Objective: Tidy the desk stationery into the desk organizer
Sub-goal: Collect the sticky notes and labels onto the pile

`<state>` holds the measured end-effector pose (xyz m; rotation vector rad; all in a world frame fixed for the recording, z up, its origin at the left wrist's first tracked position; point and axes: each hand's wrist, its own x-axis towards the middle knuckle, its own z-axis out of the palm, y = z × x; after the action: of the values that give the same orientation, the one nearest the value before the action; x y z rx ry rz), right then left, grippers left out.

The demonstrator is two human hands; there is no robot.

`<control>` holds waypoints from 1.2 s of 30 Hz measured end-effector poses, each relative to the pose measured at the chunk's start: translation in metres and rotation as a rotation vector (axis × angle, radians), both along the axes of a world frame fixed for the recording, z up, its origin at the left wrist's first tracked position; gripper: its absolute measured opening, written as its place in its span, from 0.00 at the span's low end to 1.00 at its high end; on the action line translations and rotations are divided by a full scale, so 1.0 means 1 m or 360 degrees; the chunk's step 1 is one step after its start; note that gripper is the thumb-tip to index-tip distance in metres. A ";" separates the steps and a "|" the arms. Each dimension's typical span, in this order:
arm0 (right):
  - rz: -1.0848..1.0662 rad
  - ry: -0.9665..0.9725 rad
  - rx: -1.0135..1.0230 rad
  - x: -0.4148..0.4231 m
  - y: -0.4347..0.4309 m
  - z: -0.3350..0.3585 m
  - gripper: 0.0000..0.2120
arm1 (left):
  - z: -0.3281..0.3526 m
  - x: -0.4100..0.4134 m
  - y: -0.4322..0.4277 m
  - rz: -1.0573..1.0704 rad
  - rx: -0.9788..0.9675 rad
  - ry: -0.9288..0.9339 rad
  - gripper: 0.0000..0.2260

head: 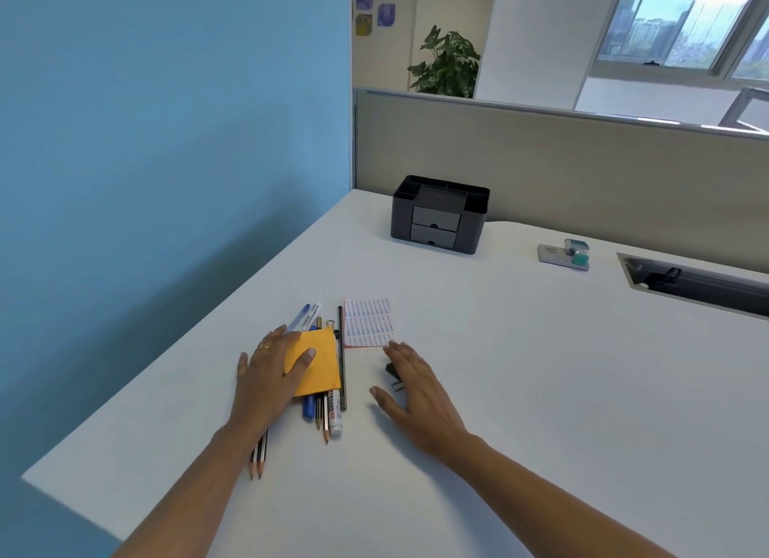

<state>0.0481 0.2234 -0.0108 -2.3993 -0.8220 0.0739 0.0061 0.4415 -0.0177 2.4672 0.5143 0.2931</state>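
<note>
A black desk organizer with two small drawers stands at the back of the white desk. Nearer me, an orange sticky-note pad lies on a row of pens, pencils and a marker. My left hand rests flat on the pad and the pens, fingers spread, gripping nothing. A pink sheet of printed labels lies just right of the pens. My right hand lies flat and open beside a black binder clip, fingertips near the label sheet.
A grey stapler with a teal tape roll sits at the back right. A recessed cable tray opens in the desk's right side. A blue wall stands on the left, a beige partition behind the organizer.
</note>
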 end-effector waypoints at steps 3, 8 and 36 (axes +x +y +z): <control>-0.0162 0.0019 -0.0088 0.001 0.001 -0.003 0.28 | -0.002 0.001 0.002 -0.0006 -0.0035 -0.0012 0.20; -0.0046 0.0017 -0.0359 0.000 0.008 -0.004 0.47 | -0.002 0.005 0.003 0.0033 -0.0131 -0.0078 0.20; 0.0005 0.0253 0.0166 -0.011 0.034 0.002 0.23 | 0.007 -0.006 -0.006 0.0155 -0.0365 -0.0450 0.17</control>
<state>0.0370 0.2575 -0.0088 -2.2612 -0.7376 0.2151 0.0002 0.4351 -0.0109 2.1382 0.5153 0.5795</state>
